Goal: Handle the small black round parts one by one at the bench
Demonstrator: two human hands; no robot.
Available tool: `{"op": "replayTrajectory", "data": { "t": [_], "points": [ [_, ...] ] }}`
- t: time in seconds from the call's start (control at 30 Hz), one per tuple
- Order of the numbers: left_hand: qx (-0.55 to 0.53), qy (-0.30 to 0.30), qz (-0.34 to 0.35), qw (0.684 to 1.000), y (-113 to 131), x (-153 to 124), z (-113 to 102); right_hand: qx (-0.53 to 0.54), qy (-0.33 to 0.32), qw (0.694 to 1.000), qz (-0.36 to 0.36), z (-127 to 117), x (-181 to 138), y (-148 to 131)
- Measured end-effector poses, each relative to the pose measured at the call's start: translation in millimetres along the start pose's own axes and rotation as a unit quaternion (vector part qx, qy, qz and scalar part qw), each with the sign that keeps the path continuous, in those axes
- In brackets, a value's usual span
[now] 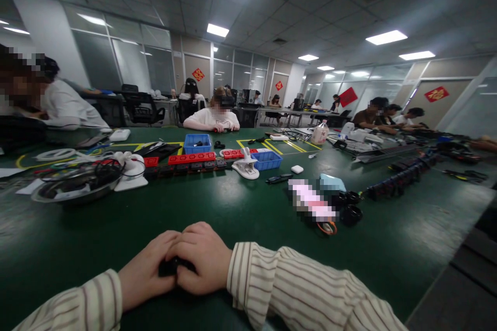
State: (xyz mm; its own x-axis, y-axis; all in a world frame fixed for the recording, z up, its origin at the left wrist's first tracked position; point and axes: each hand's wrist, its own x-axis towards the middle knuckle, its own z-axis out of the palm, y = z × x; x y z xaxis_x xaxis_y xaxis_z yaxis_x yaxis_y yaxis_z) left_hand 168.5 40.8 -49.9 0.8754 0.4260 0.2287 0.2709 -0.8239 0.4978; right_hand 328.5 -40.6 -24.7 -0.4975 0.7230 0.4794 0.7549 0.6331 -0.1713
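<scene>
Both of my hands meet close to the near edge of the green table (217, 212). My left hand (149, 269) curls round the left side of a small black object (171, 267). Over its top and right side lies my right hand (204, 256), fingers bent and overlapping the left ones, thumb pressed along the near side. Only a dark strip shows between the thumbs and fingers, so its kind cannot be made out. Striped cuffs cover both wrists.
Ahead runs a row of red and black modules (192, 159) beside blue bins (267, 159). A metal bowl of cables (77, 186) stands left; a white clip stand (247, 165), white earbud case (297, 169) and blurred phone (312, 200) lie right. Co-workers sit around the table.
</scene>
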Motion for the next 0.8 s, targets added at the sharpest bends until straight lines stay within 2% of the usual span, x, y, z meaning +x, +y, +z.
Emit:
{"op": "replayTrajectory", "data": {
  "t": [0.13, 0.2, 0.33, 0.4, 0.47, 0.57, 0.67, 0.8],
  "points": [
    [0.086, 0.031, 0.032, 0.995, -7.0, -2.9, 7.9, 0.009, 0.011, 1.000, -0.022, -5.1, -2.5, -5.0],
    [0.115, 0.040, 0.031, 0.992, -7.6, -2.9, 9.3, 0.013, 0.035, 0.999, -0.003, -5.7, -3.7, -7.3],
    [0.134, 0.057, 0.019, 0.989, -0.6, -0.4, 6.3, 0.008, 0.092, 0.988, 0.123, -0.5, -4.6, -8.1],
    [0.139, 0.063, 0.017, 0.988, 4.9, 1.0, 4.0, -0.007, 0.096, 0.979, 0.179, 3.0, -4.1, -7.3],
    [0.135, 0.060, 0.018, 0.989, 9.8, 2.2, 2.0, -0.021, 0.083, 0.976, 0.200, 5.3, -3.3, -6.9],
    [0.110, 0.044, 0.006, 0.993, 13.2, 3.1, -1.3, -0.031, 0.064, 0.981, 0.178, 6.2, -2.4, -7.2],
    [0.058, 0.006, -0.011, 0.998, 11.9, 3.3, -4.4, -0.029, 0.054, 0.991, 0.120, 5.3, -2.3, -7.3],
    [0.002, -0.017, 0.013, 1.000, 9.2, 3.7, -5.8, -0.003, 0.033, 0.999, 0.040, 4.0, -2.7, -5.7]
  ]
}}
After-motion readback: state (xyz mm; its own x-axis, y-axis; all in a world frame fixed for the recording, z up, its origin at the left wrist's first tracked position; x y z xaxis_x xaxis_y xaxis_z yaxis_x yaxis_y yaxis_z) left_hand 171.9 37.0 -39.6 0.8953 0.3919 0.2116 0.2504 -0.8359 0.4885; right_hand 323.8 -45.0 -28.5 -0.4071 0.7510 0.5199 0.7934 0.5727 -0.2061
